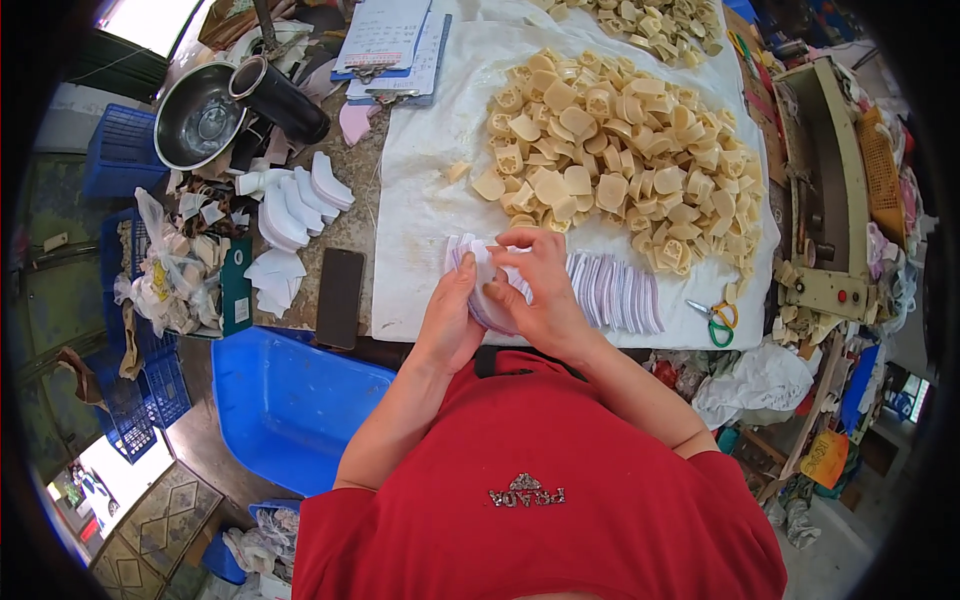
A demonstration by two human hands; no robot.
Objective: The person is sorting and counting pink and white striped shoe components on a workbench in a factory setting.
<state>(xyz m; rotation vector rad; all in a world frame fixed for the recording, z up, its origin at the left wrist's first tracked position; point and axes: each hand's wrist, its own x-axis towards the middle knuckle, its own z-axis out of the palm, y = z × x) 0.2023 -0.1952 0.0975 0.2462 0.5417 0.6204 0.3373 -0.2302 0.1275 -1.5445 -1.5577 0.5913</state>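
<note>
Left hand [445, 320] grips white curved pieces [487, 310] at the table's near edge; right hand [548, 290] bends its fingers over them, can't tell if pinching. Looks partway: a long row of thin pieces [615, 293] stands lined up just right, while loose white stacks [287, 210] at left and the far cream pile [625, 150] lie unhandled.

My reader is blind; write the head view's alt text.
A person's left hand holds pale pieces while the right hand touches them, beside a row of others on white sheeting. Beyond lies a heap of cream parts.
</note>
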